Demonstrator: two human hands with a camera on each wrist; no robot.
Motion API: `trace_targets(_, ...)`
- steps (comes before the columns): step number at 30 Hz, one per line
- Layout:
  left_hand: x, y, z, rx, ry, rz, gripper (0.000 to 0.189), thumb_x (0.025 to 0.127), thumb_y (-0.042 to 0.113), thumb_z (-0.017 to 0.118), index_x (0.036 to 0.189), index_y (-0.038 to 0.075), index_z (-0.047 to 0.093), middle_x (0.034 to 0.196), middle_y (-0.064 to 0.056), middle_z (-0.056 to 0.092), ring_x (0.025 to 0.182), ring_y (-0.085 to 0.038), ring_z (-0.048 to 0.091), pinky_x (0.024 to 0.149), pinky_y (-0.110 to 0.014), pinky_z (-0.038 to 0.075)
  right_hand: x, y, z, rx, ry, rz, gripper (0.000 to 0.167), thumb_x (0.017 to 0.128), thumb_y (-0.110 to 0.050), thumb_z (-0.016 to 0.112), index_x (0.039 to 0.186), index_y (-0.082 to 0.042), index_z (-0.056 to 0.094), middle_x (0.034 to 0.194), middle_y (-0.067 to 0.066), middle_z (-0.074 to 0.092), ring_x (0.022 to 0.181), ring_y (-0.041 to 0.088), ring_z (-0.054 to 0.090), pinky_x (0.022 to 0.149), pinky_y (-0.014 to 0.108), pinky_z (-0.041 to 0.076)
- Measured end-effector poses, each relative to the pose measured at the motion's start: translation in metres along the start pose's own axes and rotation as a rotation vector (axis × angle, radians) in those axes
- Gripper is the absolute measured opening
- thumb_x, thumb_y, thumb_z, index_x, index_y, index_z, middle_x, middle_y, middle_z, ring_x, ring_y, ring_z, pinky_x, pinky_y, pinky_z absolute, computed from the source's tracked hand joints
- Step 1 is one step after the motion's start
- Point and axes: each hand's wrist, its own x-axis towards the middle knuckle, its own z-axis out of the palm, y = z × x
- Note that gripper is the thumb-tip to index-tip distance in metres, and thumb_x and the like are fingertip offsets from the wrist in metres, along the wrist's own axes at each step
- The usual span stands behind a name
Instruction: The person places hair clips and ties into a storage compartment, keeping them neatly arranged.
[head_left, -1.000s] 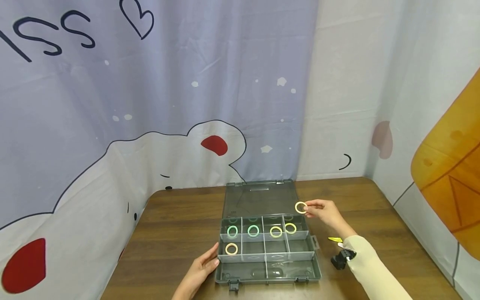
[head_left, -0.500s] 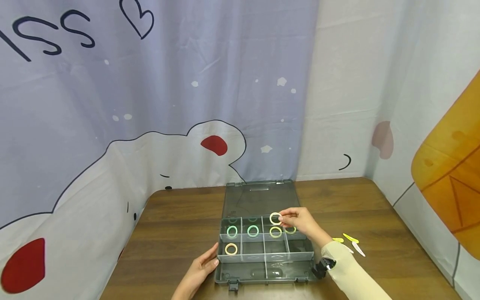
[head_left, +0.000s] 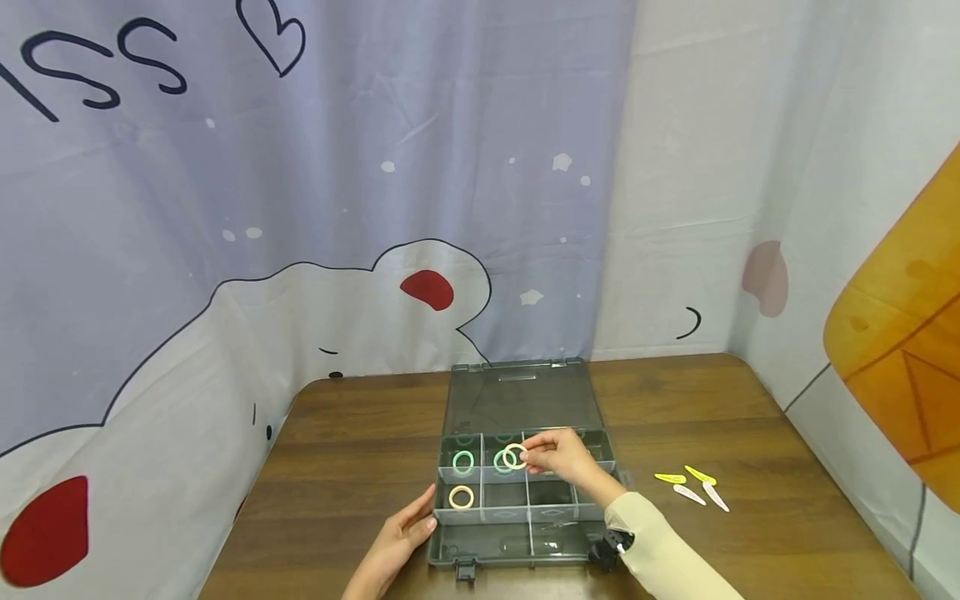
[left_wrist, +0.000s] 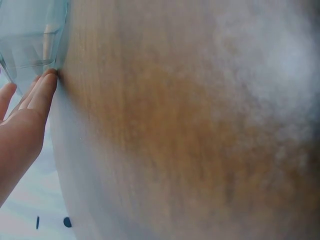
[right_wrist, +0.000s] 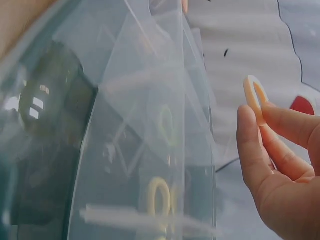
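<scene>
Table [head_left: 360, 433]: brown wood, under and all around the box [head_left: 480, 516].
Curtain [head_left: 525, 167]: beyond the box; lilac and white, printed with lettering, a heart and cartoon shapes.
Lid [head_left: 525, 396]: grey and see-through; laid back behind the box.
Clips: two yellow clips [head_left: 701, 475] and two pale clips [head_left: 716, 497], lying to the right of the box, well apart from it.
In the way: a cream sleeve [head_left: 663, 546] and a black device [head_left: 606, 550] at the wrist; they reach in over the right part of the box and, with the hand, cover much of that side in the head view.
Other rings: green rings [head_left: 454, 462] in the two leftmost places of the box's back row; a cream ring [head_left: 452, 497] in the leftmost place of its middle row; yellow rings [right_wrist: 151, 196] seen blurred through the box's dividers from the right wrist.
Pale ring [right_wrist: 248, 92]: round, plain, cream-coloured; held above the box's back row; from the head it overlaps the second green one.
Right hand [head_left: 558, 458]: thumb and fingers pinching the pale ring by its edge, over the box.
Left hand [head_left: 397, 537]: fingers extended, tips touching the box's left side.
</scene>
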Motion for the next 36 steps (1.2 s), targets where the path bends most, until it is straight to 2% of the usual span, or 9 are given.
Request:
trace_targets(6, 0.000, 0.001, 0.000, 0.006, -0.003, -0.005, 0.060, 0.097, 0.014, 0.056, 0.149, 0.001, 0.028, 0.148, -0.029, 0.032, 0.138, -0.039, 0.028, 0.096, -0.011, 0.038, 0.002, 0.007, 0.018, 0.020, 0.000, -0.006, 0.027, 0.085, 0.007, 0.066, 0.102, 0.025, 0.058, 0.086, 0.033, 0.067, 0.068, 0.027, 0.070, 0.064, 0.034, 0.059)
trace_targets(14, 0.000, 0.001, 0.000, 0.006, 0.002, -0.007, 0.060, 0.098, 0.014, 0.056, 0.150, 0.002, 0.029, 0.148, -0.029, 0.031, 0.138, -0.038, 0.028, 0.097, -0.013, 0.038, 0.002, 0.016, 0.037, -0.022, 0.018, -0.006, 0.020, 0.082, 0.008, 0.068, 0.096, 0.021, 0.062, 0.081, 0.031, 0.067, 0.064, 0.030, 0.070, 0.062, 0.041, 0.058)
trace_targets(22, 0.000, -0.001, 0.000, -0.004, 0.005, -0.005, 0.060, 0.097, 0.013, 0.057, 0.149, 0.001, 0.029, 0.148, -0.029, 0.032, 0.138, -0.038, 0.029, 0.095, -0.012, 0.039, -0.002, 0.015, 0.047, -0.070, 0.056, 0.028, 0.018, 0.079, 0.008, 0.070, 0.093, 0.018, 0.064, 0.072, 0.021, 0.068, 0.059, 0.019, 0.068, 0.059, 0.036, 0.059)
trace_targets(25, 0.000, -0.001, 0.000, -0.008, 0.004, -0.002, 0.060, 0.097, 0.012, 0.057, 0.149, 0.000, 0.029, 0.147, -0.030, 0.032, 0.137, -0.038, 0.030, 0.094, -0.011, 0.039, -0.002, 0.018, 0.049, -0.098, 0.061, 0.027, 0.017, 0.079, 0.008, 0.070, 0.091, 0.017, 0.064, 0.070, 0.018, 0.068, 0.057, 0.018, 0.068, 0.058, 0.033, 0.058)
trace_targets(32, 0.000, -0.001, 0.000, -0.008, 0.002, 0.009, 0.061, 0.097, 0.012, 0.057, 0.149, 0.000, 0.029, 0.147, -0.030, 0.033, 0.137, -0.038, 0.030, 0.093, -0.010, 0.038, -0.001, 0.024, 0.051, -0.202, 0.063, -0.019, 0.013, 0.079, 0.006, 0.071, 0.088, 0.013, 0.066, 0.069, 0.013, 0.069, 0.058, 0.023, 0.068, 0.058, 0.041, 0.058)
trace_targets(36, -0.001, -0.001, 0.000, -0.002, 0.002, 0.006, 0.060, 0.097, 0.013, 0.057, 0.149, 0.000, 0.029, 0.147, -0.030, 0.033, 0.137, -0.038, 0.029, 0.094, -0.010, 0.038, -0.001, 0.027, 0.051, -0.275, 0.066, -0.053, 0.011, 0.079, 0.005, 0.072, 0.087, 0.010, 0.067, 0.069, 0.011, 0.069, 0.057, 0.023, 0.068, 0.056, 0.041, 0.058)
